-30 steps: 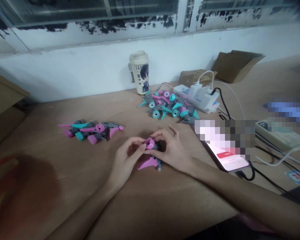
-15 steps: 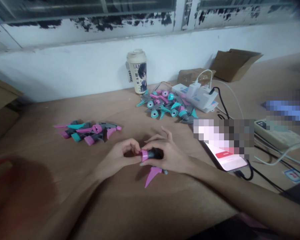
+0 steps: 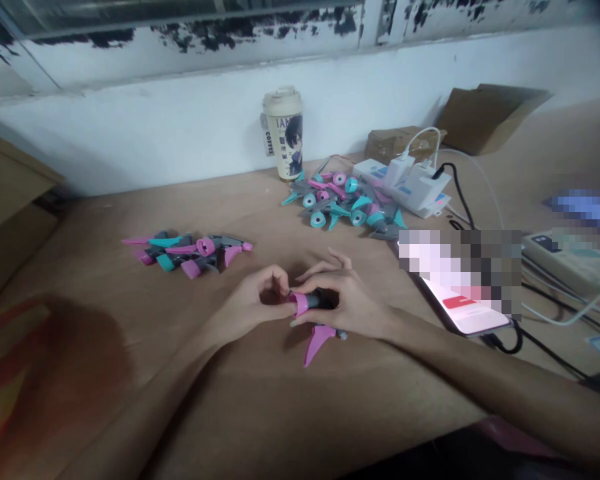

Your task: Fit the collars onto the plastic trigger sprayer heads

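Observation:
A grey and pink trigger sprayer head [image 3: 320, 340] is held between both hands above the table, its pink lever pointing down toward me. My right hand [image 3: 353, 297] wraps thumb and forefinger around the grey body, with its other fingers raised. At the pink round end, my left hand [image 3: 257, 293] pinches with thumb and forefinger; whether a small part sits between those fingertips is hidden. Several similar heads in pink, teal and grey lie in a group [image 3: 190, 252] beyond my left hand. A larger pile of them [image 3: 343, 203] lies further back.
A cream coffee cup [image 3: 284, 133] stands against the wall. Right of the pile are a white power strip [image 3: 420, 190] with plugs and cables, a lit phone [image 3: 480, 320] and a power bank [image 3: 570, 260]. Cardboard [image 3: 490, 117] leans at the back right; a cardboard box [image 3: 15, 200] is at left.
The whole view has shifted, so everything appears slightly further right and higher. Both hands keep nearly the same grip on the sprayer head.

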`<state>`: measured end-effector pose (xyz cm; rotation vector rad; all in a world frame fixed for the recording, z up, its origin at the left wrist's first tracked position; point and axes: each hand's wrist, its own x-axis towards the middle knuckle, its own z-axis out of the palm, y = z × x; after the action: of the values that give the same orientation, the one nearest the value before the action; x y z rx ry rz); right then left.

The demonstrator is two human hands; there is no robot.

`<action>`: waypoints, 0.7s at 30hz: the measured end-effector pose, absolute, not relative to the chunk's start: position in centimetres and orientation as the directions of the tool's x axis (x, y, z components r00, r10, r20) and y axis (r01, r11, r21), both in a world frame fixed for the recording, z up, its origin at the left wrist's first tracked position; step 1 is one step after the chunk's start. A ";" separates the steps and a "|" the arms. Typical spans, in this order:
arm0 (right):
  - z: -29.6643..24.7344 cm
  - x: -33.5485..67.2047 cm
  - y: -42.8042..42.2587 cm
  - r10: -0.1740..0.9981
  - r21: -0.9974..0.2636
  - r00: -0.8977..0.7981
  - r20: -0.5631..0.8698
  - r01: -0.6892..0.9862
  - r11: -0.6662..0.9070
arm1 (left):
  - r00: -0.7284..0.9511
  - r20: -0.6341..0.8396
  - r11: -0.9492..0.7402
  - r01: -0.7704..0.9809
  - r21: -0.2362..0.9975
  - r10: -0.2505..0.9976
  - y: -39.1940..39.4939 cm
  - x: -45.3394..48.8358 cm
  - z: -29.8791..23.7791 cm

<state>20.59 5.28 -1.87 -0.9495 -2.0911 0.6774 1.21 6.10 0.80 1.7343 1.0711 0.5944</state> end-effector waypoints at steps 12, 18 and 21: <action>-1.9 20.4 4.6 0.741 -0.615 -0.421 0.523 0.415 0.670 | 0.547 -0.120 -0.128 0.394 0.910 0.829 6.0 1.1 1.2; -2.2 20.2 4.7 0.752 -0.615 -0.386 0.534 0.433 0.659 | 0.541 -0.101 -0.140 0.386 0.912 0.835 5.8 1.2 1.1; -2.2 20.1 4.7 0.759 -0.618 -0.389 0.522 0.440 0.651 | 0.542 -0.112 -0.130 0.388 0.912 0.833 5.8 1.3 1.2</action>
<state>20.14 4.70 -2.15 -0.9310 -2.0402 0.4881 1.33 5.83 1.25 1.7346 1.0255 0.5320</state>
